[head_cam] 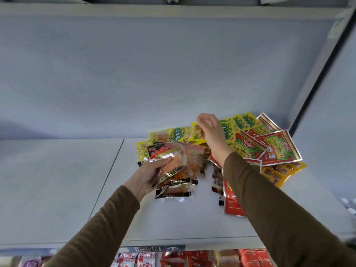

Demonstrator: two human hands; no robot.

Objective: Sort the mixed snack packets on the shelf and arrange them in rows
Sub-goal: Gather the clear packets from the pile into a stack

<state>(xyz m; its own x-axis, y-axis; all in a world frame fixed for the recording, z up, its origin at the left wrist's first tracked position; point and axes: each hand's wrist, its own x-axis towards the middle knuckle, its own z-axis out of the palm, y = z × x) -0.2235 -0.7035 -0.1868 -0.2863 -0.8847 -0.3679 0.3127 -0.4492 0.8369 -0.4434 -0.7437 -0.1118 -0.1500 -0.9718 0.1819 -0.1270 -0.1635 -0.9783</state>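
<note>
Pale shelf [63,180] under the heap, my left hand [149,175] clamps a fan of clear orange packets [173,162] — my right hand [209,130], fingers curled, pinches a yellow packet [196,132] at the back; better lift it clear, not drag.

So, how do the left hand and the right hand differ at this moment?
The left hand grips a stack of orange packets near the front of the pile; the right hand reaches farther back, fingers curled over the yellow-green packets. Whether it pinches one is hidden. Both wear brown sleeves.
</note>
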